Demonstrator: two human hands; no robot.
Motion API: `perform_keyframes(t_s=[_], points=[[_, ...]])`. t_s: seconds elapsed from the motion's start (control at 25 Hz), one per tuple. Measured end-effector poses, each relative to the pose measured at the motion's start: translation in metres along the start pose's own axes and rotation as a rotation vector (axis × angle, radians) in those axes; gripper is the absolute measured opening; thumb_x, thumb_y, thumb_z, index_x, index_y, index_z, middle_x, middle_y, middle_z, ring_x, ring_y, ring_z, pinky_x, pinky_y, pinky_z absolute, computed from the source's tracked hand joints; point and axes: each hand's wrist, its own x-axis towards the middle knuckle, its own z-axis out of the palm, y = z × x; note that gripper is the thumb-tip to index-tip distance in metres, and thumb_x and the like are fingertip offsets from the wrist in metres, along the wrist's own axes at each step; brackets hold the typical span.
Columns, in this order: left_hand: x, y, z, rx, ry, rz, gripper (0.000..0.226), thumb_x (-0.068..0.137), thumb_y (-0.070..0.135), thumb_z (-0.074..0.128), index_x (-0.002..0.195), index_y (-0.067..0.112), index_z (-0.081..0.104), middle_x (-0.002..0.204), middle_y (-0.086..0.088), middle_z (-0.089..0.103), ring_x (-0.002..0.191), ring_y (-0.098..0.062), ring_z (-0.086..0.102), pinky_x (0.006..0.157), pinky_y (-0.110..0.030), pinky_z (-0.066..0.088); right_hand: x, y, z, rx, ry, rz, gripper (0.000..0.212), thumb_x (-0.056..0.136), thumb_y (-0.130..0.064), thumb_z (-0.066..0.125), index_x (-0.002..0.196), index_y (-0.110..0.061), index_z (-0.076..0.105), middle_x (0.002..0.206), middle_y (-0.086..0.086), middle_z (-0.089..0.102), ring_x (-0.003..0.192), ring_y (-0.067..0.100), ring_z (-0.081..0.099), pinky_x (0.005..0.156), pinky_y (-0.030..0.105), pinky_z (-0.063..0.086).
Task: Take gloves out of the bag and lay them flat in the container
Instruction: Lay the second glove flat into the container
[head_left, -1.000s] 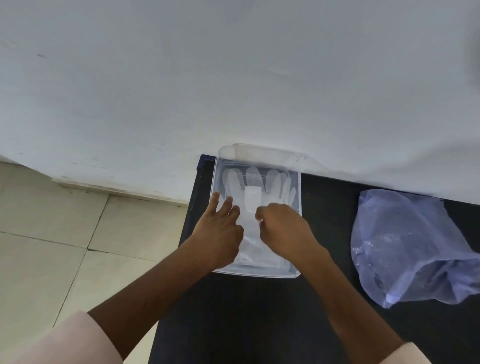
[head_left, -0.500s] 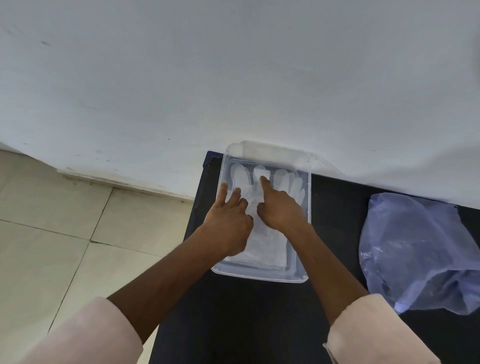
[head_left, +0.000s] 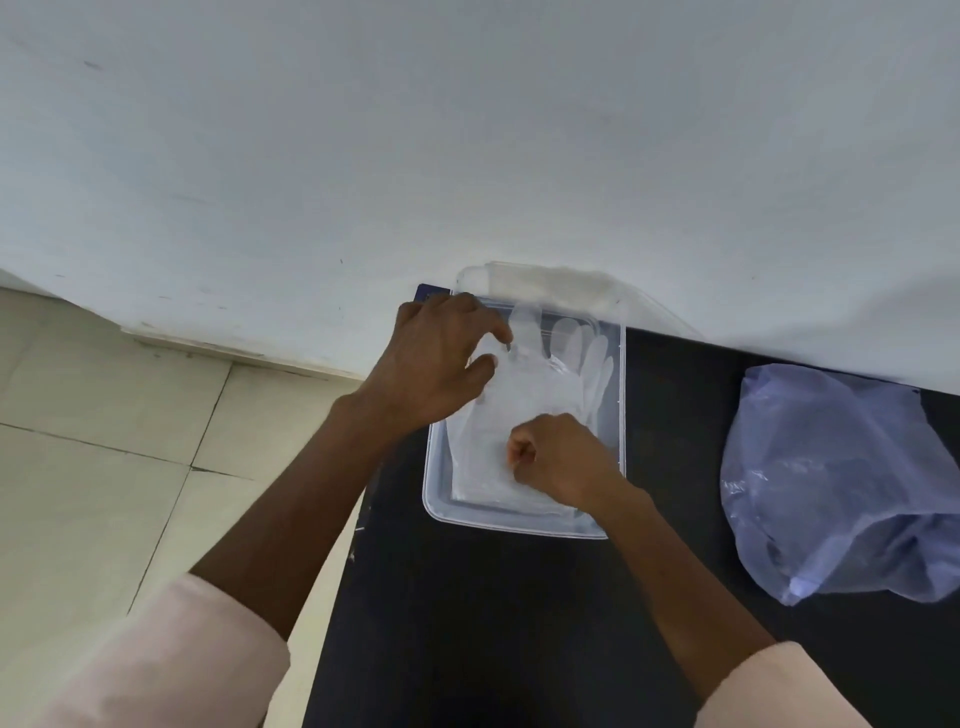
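Both hands in the clear plastic container (head_left: 613, 415) on the black table (head_left: 493, 623). Left hand (head_left: 436, 358) grip pinches the translucent glove (head_left: 524, 395) near its fingers; right hand (head_left: 558, 457) grip is fisted on the cuff end (glove lies roughly flat). Plastic bag (head_left: 831, 483) sits well apart, right.

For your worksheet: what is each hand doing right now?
Left hand: pinching the glove at its finger end.
Right hand: curled shut, on the glove's cuff end.
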Motion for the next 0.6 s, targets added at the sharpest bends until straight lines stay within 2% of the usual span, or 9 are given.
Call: perform_keyframes(t_s=[0.08,0.16,0.28,0.36,0.48,0.56,0.6], points=[[0.004,0.003,0.005,-0.076,0.012,0.004,0.021,0.084,0.02,0.066,0.104,0.025,0.068,0.106,0.0,0.068,0.101,-0.02,0.059,0.091,-0.037,0.041,-0.004,0.0,0.01,-0.018,-0.095,-0.027,0.004,0.084,-0.017,0.067,0.085,-0.02,0.068,0.094,0.002,0.07,0.083,0.016,0.062,0.085,0.029,0.053],[0.008,0.005,0.009,-0.175,0.016,-0.002,0.018,0.085,0.018,0.067,0.102,0.023,0.07,0.104,0.001,0.069,0.097,-0.016,0.061,0.088,-0.03,0.047,-0.005,0.001,0.017,-0.017,-0.14,-0.025,0.008,0.083,-0.017,0.068,0.09,-0.015,0.072,0.096,0.004,0.072,0.085,0.018,0.064,0.089,0.033,0.054],[0.014,0.003,0.005,-0.346,0.114,-0.065,0.015,0.085,0.013,0.067,0.098,0.019,0.072,0.099,0.007,0.068,0.091,-0.001,0.058,0.081,-0.007,0.04,-0.008,0.0,0.02,-0.016,-0.165,-0.027,0.013,0.083,-0.014,0.063,0.089,-0.013,0.074,0.094,0.006,0.074,0.085,0.02,0.067,0.088,0.037,0.056],[0.017,0.001,0.001,-0.422,0.176,-0.15,0.013,0.085,0.011,0.067,0.095,0.018,0.072,0.095,0.01,0.068,0.085,0.005,0.058,0.073,-0.005,0.04,-0.007,0.0,0.018,-0.014,-0.15,-0.033,0.014,0.083,-0.014,0.061,0.088,-0.014,0.074,0.094,0.003,0.074,0.085,0.019,0.067,0.087,0.038,0.056],[0.017,0.0,-0.003,-0.534,0.21,-0.24,0.013,0.086,0.008,0.066,0.094,0.016,0.071,0.09,0.013,0.069,0.079,0.011,0.059,0.071,-0.004,0.041,-0.003,-0.003,0.008,0.037,0.016,-0.025,0.011,0.087,-0.02,0.061,0.088,-0.019,0.071,0.093,-0.001,0.073,0.082,0.015,0.065,0.086,0.034,0.055],[0.016,0.001,-0.006,-0.673,0.214,-0.271,0.014,0.087,0.006,0.065,0.097,0.013,0.072,0.093,0.005,0.072,0.081,0.005,0.062,0.074,-0.008,0.045,0.003,-0.005,-0.001,0.078,0.172,0.02,0.01,0.089,-0.023,0.059,0.093,-0.022,0.069,0.095,-0.004,0.071,0.084,0.013,0.063,0.084,0.031,0.053],[0.016,0.003,-0.008,-0.753,0.213,-0.289,0.014,0.088,0.006,0.065,0.099,0.012,0.072,0.096,0.001,0.073,0.087,-0.002,0.065,0.076,-0.012,0.048,0.007,-0.006,-0.004,0.092,0.23,0.036,0.011,0.089,-0.023,0.058,0.095,-0.022,0.067,0.096,-0.004,0.07,0.085,0.014,0.063,0.083,0.029,0.052]])
